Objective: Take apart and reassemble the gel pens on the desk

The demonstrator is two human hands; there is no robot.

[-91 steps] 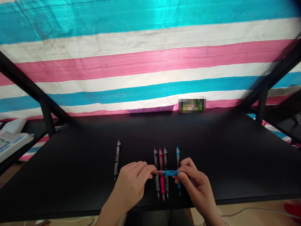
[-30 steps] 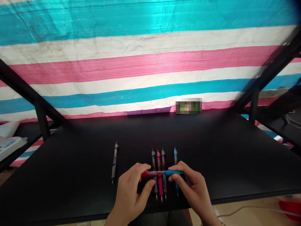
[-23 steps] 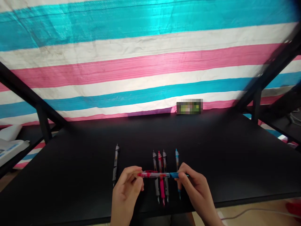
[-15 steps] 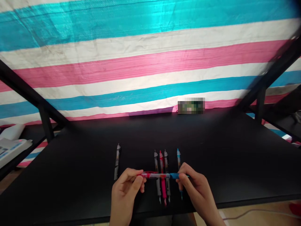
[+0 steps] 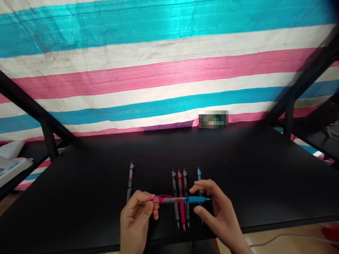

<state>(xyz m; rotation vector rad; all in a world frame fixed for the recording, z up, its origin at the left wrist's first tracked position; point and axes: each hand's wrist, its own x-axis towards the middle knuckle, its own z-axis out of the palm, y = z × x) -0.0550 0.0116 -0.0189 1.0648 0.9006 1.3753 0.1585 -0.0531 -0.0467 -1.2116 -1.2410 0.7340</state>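
Left hand (image 5: 137,215) with fingers curled, grip pinched on red end of red-and-blue transparent-barrel pen (image 5: 172,200), pen level between both grips, right hand (image 5: 218,204) with fingers arched, grip spread wide about blue end, contact indeterminate, three pens (image 5: 182,213) below on black surface (image 5: 79,197)

There were two hands, one left hand (image 5: 137,213) and one right hand (image 5: 218,208). Retractable pens (image 5: 180,180) numbered six: one red-and-blue pen (image 5: 169,200) in the left hand, one grey-gripped pen (image 5: 130,178) just beyond it, two more grey-gripped pens and one pink-gripped pen (image 5: 182,213) between the two hands, and one blue pen (image 5: 199,173) partly beneath the right hand. One bench (image 5: 87,183) lay under both hands, with one pixelated rectangle (image 5: 213,120) and one striped sheet (image 5: 159,74) well beyond them.
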